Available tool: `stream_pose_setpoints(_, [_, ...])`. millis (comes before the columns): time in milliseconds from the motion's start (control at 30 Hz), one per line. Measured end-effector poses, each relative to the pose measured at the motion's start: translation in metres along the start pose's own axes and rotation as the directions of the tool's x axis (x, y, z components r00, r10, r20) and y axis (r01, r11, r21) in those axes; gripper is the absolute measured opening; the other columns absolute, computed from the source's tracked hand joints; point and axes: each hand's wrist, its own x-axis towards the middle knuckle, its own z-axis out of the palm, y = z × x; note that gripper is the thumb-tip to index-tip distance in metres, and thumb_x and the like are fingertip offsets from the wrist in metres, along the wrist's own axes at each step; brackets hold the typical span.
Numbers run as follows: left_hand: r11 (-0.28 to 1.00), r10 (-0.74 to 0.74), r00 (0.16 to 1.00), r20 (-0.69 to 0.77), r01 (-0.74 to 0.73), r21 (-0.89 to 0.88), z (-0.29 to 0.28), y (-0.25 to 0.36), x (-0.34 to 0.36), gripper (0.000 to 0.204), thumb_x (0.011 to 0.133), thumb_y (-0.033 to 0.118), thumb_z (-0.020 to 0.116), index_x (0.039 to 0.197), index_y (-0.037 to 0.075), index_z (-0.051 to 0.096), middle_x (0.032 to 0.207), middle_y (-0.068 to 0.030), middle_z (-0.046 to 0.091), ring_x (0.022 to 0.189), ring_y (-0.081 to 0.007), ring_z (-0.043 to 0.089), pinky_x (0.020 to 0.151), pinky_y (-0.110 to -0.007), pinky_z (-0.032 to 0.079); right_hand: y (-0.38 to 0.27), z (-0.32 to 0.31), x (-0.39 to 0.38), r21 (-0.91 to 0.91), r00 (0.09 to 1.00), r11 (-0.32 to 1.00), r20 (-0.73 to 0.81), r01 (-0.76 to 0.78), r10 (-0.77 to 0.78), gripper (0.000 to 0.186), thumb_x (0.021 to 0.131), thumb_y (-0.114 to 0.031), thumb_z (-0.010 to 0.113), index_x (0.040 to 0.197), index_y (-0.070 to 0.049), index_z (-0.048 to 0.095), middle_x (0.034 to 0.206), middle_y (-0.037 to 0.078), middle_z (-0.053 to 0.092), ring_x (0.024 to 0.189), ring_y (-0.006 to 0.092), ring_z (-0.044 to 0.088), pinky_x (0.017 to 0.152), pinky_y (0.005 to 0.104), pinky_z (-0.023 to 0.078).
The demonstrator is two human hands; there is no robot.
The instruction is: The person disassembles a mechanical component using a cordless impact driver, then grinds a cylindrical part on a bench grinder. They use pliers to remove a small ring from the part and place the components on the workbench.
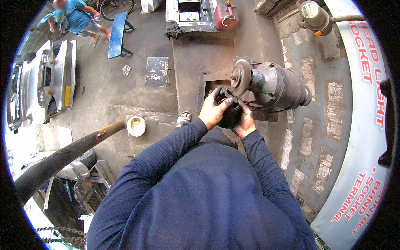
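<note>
My left hand (213, 111) is closed round the upper left side of a blackened, rounded part (228, 119) with a hollow, uneven top. On its other side my right hand (246, 122) grips it, fingers bent along the edge. The part's exact kind I cannot make out, and the fingers hide much of it. Just beyond my hands stands a bench grinder (278, 85), its round wheel (240, 78) facing left. The top of the held part is close to the wheel's lower edge; whether they touch I cannot tell.
A blue bench (118, 35) and a walking person (77, 18) are at the far left, above a silver vehicle front (52, 79). A rusty pole (71, 156) slants in from the left toward a pale bucket (136, 126). A red container (226, 18) stands beyond the grinder.
</note>
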Motion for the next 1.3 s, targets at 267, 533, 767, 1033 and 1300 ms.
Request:
stream_pose_setpoints(267, [0.989, -0.135, 0.99, 0.042, 0.132, 0.068, 0.018, 0.013, -0.001, 0.042, 0.092, 0.015, 0.072, 0.126, -0.004, 0.055, 0.115, -0.0106, 0.066, 0.107, -0.0172, 0.059, 0.098, -0.033, 0.047, -0.006, 0.004, -0.019, 0.085, 0.997, 0.995, 0.067, -0.043, 0.038, 0.05, 0.1, -0.044, 0.048, 0.125, -0.005, 0.065, 0.125, 0.011, 0.067, 0.114, 0.0281, 0.064, 0.103, 0.046, 0.049])
stream_pose_setpoints(533, [0.995, 0.006, 0.996, 0.091, -0.015, 0.096, -0.016, -0.01, -0.007, 0.066, 0.087, 0.01, 0.077, 0.142, -0.001, 0.043, 0.132, -0.0125, 0.058, 0.12, -0.0198, 0.056, 0.106, -0.035, 0.045, -0.007, 0.002, -0.012, 0.032, 0.993, 0.999, 0.112, -0.031, 0.027, 0.042, 0.098, -0.032, 0.053, 0.125, -0.002, 0.064, 0.123, 0.014, 0.068, 0.112, 0.0291, 0.066, 0.102, 0.0452, 0.05])
stream_pose_setpoints(767, [0.93, -0.322, 0.84, 0.436, 0.194, 0.311, -0.047, 0.05, -0.012, 0.086, 0.078, 0.025, 0.084, 0.146, -0.004, 0.041, 0.135, -0.015, 0.059, 0.125, -0.0245, 0.055, 0.112, -0.039, 0.039, -0.018, -0.019, -0.027, -0.176, 0.967, 0.956, 0.056, -0.234, 0.247, 0.043, 0.095, -0.031, 0.06, 0.128, -0.003, 0.063, 0.123, 0.012, 0.069, 0.111, 0.0255, 0.067, 0.102, 0.0425, 0.051])
stream_pose_setpoints(1033, [0.949, -0.313, 0.834, 0.453, 0.258, 0.182, -0.019, 0.045, -0.015, 0.072, 0.083, 0.023, 0.083, 0.14, -0.004, 0.049, 0.13, -0.0124, 0.063, 0.121, -0.0212, 0.059, 0.105, -0.036, 0.047, -0.025, -0.018, -0.04, 0.065, 0.959, 0.962, 0.12, -0.266, 0.257, 0.061, 0.096, -0.048, 0.06, 0.14, -0.005, 0.054, 0.135, 0.015, 0.062, 0.121, 0.0298, 0.061, 0.107, 0.0466, 0.047])
stream_pose_setpoints(1300, [0.98, -0.193, 0.968, 0.161, 0.181, 0.088, 0.005, 0.017, -0.016, 0.076, 0.083, 0.018, 0.084, 0.142, -0.007, 0.045, 0.13, -0.015, 0.063, 0.12, -0.0212, 0.058, 0.107, -0.035, 0.043, 0.0, -0.006, -0.03, 0.057, 0.987, 0.993, 0.132, -0.099, 0.091, 0.068, 0.094, -0.057, 0.058, 0.145, -0.014, 0.05, 0.143, 0.01, 0.055, 0.13, 0.0323, 0.053, 0.111, 0.0532, 0.041])
